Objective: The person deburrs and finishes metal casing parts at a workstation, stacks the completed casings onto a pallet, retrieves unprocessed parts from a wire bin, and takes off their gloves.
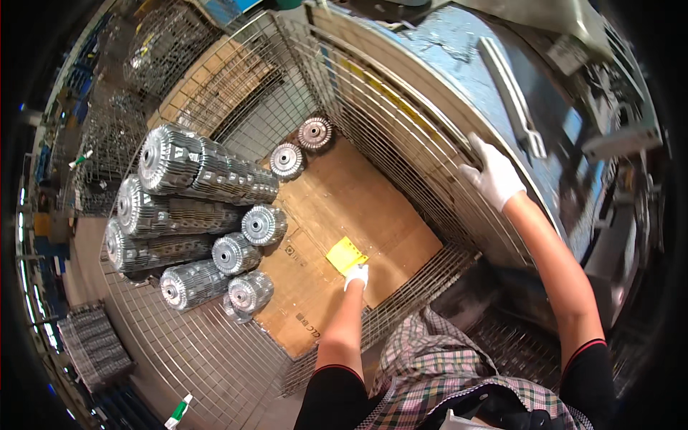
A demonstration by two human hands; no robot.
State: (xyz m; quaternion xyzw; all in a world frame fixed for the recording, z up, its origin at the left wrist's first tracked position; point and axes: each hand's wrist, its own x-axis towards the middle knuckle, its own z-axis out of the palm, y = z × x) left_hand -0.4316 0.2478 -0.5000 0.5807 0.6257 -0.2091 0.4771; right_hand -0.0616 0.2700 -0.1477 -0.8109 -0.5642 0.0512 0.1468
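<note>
My left hand (pixel 357 276), in a white glove, reaches down into a wire mesh cage (pixel 387 136) and pinches the near edge of a yellow sheet (pixel 346 256). Brown cardboard (pixel 387 208) lines the cage floor beneath that sheet. At the upper right, my gloved right hand (pixel 497 178) grips the top edge of the cage's side, its thumb apart from the fingers. Ribbed metal cylinders (pixel 261 224) are stacked along the cage's left side. Two more of these, a silver one (pixel 287 161) and a pinkish one (pixel 314 134), stand at the far corner.
Past the right side lies a blue work surface (pixel 451 43) with a long metal bar (pixel 510 97) on it. Machine parts (pixel 623 143) rise at the far right. Beyond the cage is a wooden board (pixel 215 82), and another stack of metal parts (pixel 97 344) stands at the lower left.
</note>
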